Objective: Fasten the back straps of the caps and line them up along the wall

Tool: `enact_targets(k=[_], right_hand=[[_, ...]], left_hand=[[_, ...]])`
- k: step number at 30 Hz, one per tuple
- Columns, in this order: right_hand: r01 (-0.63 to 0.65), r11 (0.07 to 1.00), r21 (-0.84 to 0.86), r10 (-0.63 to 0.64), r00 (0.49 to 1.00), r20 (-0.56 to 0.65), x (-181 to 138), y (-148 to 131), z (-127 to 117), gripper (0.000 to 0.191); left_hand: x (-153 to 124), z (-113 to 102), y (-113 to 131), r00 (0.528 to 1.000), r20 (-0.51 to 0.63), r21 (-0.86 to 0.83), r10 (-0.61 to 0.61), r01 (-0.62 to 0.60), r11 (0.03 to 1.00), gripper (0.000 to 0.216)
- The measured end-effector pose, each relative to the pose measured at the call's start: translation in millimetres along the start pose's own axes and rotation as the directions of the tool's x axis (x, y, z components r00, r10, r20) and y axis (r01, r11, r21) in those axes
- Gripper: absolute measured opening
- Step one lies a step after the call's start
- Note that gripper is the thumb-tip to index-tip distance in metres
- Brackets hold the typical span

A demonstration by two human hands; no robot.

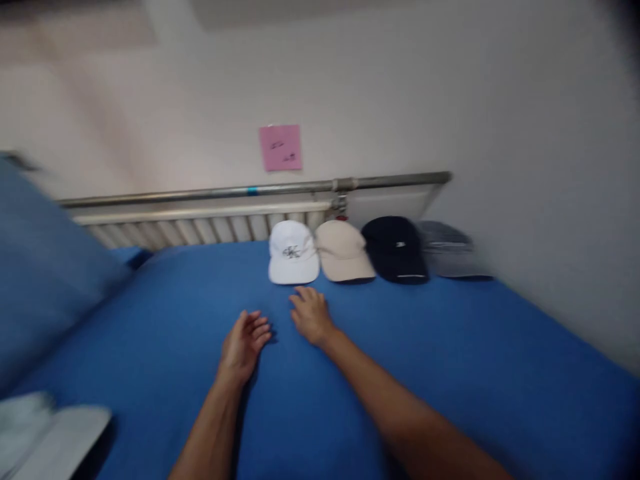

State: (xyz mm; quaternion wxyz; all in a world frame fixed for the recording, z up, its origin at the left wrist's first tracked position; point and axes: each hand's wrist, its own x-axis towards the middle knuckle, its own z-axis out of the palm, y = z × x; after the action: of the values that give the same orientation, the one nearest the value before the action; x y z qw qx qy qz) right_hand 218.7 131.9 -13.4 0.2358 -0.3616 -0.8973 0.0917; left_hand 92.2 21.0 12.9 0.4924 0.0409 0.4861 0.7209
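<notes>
On a blue-covered surface (170, 313), several baseball caps stand in a row at the back. A white cap (293, 256) with dark lettering is leftmost, then a beige cap (344, 252), a dark navy cap (395, 249) and a grey cap (453, 250). My right hand (311, 313) is just in front of the white cap's brim, fingers apart and holding nothing. To its left my left hand (246, 340) rests with its fingers spread and loosely curled, also holding nothing. Another pale cap (55, 433) lies at the lower left, cut off by the frame edge.
Behind the caps runs a metal pipe (200, 195) above a white radiator (200, 231). A pink note (281, 147) is stuck to the wall (400, 100). A light blue upright panel or cushion (45, 267) borders the left side.
</notes>
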Motion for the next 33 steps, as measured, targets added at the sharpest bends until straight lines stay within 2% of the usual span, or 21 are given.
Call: enact_targets(k=[4, 6, 8, 14, 16, 18, 21, 24, 27, 30, 32, 33], right_hand=[[0.083, 0.994, 0.077, -0.084, 0.996, 0.012, -17, -6, 5, 0.028], [0.125, 0.986, 0.109, -0.126, 0.992, 0.002, -23, -5, 9, 0.028], [0.175, 0.982, 0.072, -0.172, 0.984, -0.043, -30, -2, 12, 0.029], [0.208, 0.977, 0.039, -0.204, 0.974, -0.099, -43, 2, 13, 0.032], [0.21, 0.977, 0.041, -0.205, 0.974, -0.096, -41, 3, 13, 0.032], [0.2, 0.979, 0.04, -0.195, 0.976, -0.092, -40, 3, 14, 0.031], [0.187, 0.981, 0.05, -0.182, 0.978, -0.101, -43, 4, 12, 0.03], [0.19, 0.978, 0.084, -0.18, 0.977, -0.115, -56, 3, 5, 0.027], [0.151, 0.972, 0.183, -0.135, 0.986, -0.095, -73, -1, -7, 0.026], [0.07, 0.92, 0.385, -0.05, 0.997, -0.063, -81, -6, -19, 0.022], [-0.016, 0.817, 0.577, 0.041, 0.999, -0.03, -83, -10, -27, 0.018], [-0.08, 0.736, 0.672, 0.101, 0.995, 0.008, -82, -11, -31, 0.018]], left_hand=[[-7, -15, 3, 0.994, -0.085, -0.072, 0.062, -0.068, 0.995, 0.018], [-13, -32, 6, 0.986, -0.147, -0.11, 0.083, -0.1, 0.989, 0.016], [-28, -52, 10, 0.968, -0.222, -0.164, 0.115, -0.153, 0.975, 0.013], [-101, -129, 30, 0.86, -0.462, -0.323, 0.218, -0.392, 0.862, 0.007], [-119, -152, 39, 0.825, -0.518, -0.354, 0.227, -0.448, 0.821, 0.014], [-128, -170, 48, 0.805, -0.547, -0.382, 0.23, -0.484, 0.787, 0.022], [-127, -186, 57, 0.792, -0.563, -0.411, 0.237, -0.517, 0.751, 0.024], [-118, -193, 60, 0.785, -0.57, -0.412, 0.24, -0.526, 0.744, 0.028], [-114, -188, 56, 0.803, -0.547, -0.37, 0.236, -0.485, 0.792, 0.035], [-117, -166, 46, 0.884, -0.396, -0.316, 0.249, -0.386, 0.867, 0.033], [-123, -142, 35, 0.924, -0.324, -0.287, 0.205, -0.302, 0.909, 0.035], [-125, -128, 29, 0.936, -0.297, -0.257, 0.19, -0.27, 0.928, 0.037]])
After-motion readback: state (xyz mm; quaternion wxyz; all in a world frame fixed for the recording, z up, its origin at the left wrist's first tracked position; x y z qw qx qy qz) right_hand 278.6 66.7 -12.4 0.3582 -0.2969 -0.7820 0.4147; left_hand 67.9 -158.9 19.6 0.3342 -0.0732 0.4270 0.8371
